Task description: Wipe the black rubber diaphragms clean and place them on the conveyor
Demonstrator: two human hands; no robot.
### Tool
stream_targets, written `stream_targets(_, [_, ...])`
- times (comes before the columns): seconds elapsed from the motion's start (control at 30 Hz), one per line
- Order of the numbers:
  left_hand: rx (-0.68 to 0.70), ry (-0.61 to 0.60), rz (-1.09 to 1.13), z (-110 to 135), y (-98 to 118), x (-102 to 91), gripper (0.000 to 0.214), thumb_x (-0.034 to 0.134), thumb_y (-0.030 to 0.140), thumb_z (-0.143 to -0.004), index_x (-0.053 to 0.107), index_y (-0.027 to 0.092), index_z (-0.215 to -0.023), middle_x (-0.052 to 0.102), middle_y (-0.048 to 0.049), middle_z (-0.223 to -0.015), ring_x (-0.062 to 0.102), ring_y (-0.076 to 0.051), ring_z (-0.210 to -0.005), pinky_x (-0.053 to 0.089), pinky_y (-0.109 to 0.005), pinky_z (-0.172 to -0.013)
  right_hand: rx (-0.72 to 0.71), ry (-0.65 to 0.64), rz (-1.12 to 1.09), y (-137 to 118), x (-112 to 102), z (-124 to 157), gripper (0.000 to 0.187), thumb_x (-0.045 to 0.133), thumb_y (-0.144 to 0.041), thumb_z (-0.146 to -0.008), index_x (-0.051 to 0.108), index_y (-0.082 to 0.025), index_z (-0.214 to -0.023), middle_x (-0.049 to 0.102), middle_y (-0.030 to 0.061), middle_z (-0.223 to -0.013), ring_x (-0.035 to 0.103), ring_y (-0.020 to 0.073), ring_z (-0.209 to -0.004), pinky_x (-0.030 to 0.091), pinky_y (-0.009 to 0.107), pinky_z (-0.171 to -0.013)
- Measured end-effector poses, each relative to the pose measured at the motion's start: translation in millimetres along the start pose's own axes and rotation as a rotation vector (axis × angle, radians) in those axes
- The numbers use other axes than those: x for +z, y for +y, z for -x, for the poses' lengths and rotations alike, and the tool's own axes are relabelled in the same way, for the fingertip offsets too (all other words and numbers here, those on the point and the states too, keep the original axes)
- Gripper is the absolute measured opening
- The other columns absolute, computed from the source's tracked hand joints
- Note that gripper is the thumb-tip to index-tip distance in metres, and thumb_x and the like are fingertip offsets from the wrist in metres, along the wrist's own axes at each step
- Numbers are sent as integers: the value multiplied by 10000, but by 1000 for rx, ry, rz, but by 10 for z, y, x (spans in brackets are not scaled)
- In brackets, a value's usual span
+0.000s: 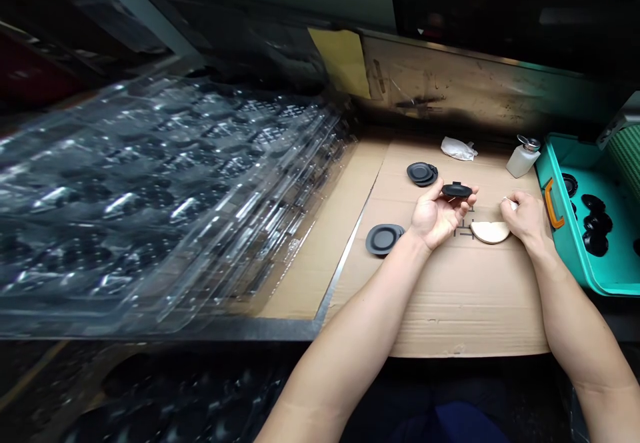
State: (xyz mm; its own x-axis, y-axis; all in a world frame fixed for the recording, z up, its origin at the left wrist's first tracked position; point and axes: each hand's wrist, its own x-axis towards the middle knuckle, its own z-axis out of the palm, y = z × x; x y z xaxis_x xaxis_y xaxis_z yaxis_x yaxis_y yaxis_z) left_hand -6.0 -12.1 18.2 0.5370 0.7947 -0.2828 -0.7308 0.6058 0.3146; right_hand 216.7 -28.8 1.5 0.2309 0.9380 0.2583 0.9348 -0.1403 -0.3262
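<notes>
My left hand [440, 215] is turned palm up, its fingers around the edge of a round black plastic part [457, 190] with a small tab on top. Closed over a bit of white cloth or tissue [511, 203], my right hand [526, 216] is beside a pale half-round pad [490, 232] on the cardboard. Left of my left hand lie two groups of flat black parts, one farther back [421, 173] and one nearer [383, 239], the latter partly behind my forearm.
Stacked clear plastic trays [150, 183] fill the left side. A teal bin [575, 256] with black parts and an orange handle [553, 204] stands right. At the back are a white pump bottle [523, 158] and a crumpled white cloth [459, 148]. Cardboard [470, 310] covers the table.
</notes>
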Motion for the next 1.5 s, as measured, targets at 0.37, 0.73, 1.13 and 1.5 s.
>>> stream_targets(0.37, [345, 55, -448, -50, -119, -76, 369, 763, 378, -903, 628, 174, -1178, 722, -130, -1210, 728, -214, -1080, 597, -248, -822, 45, -29, 7, 23, 25, -23, 310, 560, -376, -875, 808, -199, -933, 785, 111, -865, 687, 266, -813, 430, 324, -701])
stream_targets(0.73, [898, 216, -1339, 5, -265, -141, 786, 851, 244, -734, 464, 197, -1416, 609, -180, -1435, 407, -352, -1495, 283, -508, -1244, 61, 47, 37, 156, 55, -65, 316, 548, -395, -884, 803, -233, -976, 793, 107, -990, 699, 288, -902, 455, 347, -762])
stream_targets(1.13, [908, 307, -1573, -48, -260, -193, 691, 842, 197, -748, 519, 204, -1360, 658, -132, -1331, 519, -301, -1366, 412, -439, -1160, 74, -4, 140, 167, 23, -56, 322, 524, -363, -927, 776, -215, -1063, 746, 126, -1119, 664, 298, -1001, 484, 379, -833])
stream_targets(1.5, [697, 438, -1608, -198, -106, -310, 219, 524, 373, -1034, 645, 193, -1066, 760, -99, -1078, 715, -240, -1043, 515, -332, -936, -539, -334, -93, -78, -153, 117, 435, 646, -566, -928, 723, -261, -1228, 685, 94, -1219, 611, 296, -1147, 434, 492, -1078])
